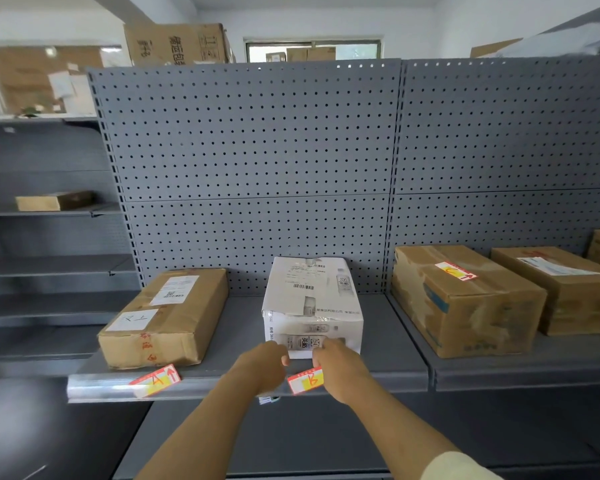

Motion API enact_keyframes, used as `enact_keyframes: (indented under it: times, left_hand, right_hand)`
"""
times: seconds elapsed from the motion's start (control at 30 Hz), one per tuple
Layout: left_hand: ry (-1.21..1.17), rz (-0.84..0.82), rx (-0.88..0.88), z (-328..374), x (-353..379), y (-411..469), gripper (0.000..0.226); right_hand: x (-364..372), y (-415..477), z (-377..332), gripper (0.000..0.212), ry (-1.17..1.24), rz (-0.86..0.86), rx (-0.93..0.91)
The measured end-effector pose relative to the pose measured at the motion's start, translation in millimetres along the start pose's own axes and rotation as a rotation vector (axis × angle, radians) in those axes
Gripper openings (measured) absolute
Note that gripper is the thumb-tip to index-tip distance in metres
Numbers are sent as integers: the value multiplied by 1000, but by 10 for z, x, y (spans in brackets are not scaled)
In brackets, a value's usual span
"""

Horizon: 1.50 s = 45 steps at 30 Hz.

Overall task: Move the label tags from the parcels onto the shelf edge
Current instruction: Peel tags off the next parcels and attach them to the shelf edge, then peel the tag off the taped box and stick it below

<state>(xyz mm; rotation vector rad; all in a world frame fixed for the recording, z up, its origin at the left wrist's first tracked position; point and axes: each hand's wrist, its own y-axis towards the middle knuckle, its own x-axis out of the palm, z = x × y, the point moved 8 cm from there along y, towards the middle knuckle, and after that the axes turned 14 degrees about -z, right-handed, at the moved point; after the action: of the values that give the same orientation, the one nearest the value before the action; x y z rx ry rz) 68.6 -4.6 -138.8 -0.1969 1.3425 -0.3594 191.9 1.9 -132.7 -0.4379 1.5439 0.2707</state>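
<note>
Left forearm (201, 427) and right forearm (395, 424) are bare, extended forward and converging toward centre. Left hand (262, 367): back uppermost, fingers curled under, fingertips (285, 360) directed at the right hand; whether it grips anything cannot be determined. Right hand (340, 370): back uppermost, fingers curled, pinching the right end of a label tag (305, 381). The hands are near each other, not touching. A pale sleeve (458, 467) covers the right upper arm.

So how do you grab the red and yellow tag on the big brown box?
The red and yellow label tag lies flat on top of the brown cardboard box, so nothing sticks up. Probably best: pinch its near short end, by the red arrow, coming from the front, and peel upward.
</note>
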Motion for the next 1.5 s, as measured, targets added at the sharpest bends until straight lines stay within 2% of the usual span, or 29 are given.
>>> enact_keyframes:
  times: [0.23, 0.4, 0.7, 0.93, 1.1, 1.3, 1.5]
  left_hand:
    - [-17, 53, 2, 16, -159, -3, 34]
    - [-6, 74, 68, 244, -312, 43, 34]
    - [91, 153, 216, 1007, -760, 151, 35]
    - [124, 145, 245, 1511, -751, 368, 31]
    - [134, 164, 218, 1844, -809, 574, 32]
    - [112, 175, 123, 2286, -869, 823, 30]
    - [125, 223, 49, 2674, -915, 913, 33]
  right_hand:
    - [-9, 6, 41, 43, -16, 21, -4]
    - [-173, -75, 162, 36, -27, 48, 15]
    - [-625, -378, 781, 28, 16, 176, 120]
    - [-941, -639, 1464, 24, 90, 260, 208]
    - [-1097, -696, 2057, 25, 122, 296, 277]
    - [-1230, -627, 2751, 14, 228, 385, 238]
    - [-1259, -530, 3260, 26, 134, 331, 325]
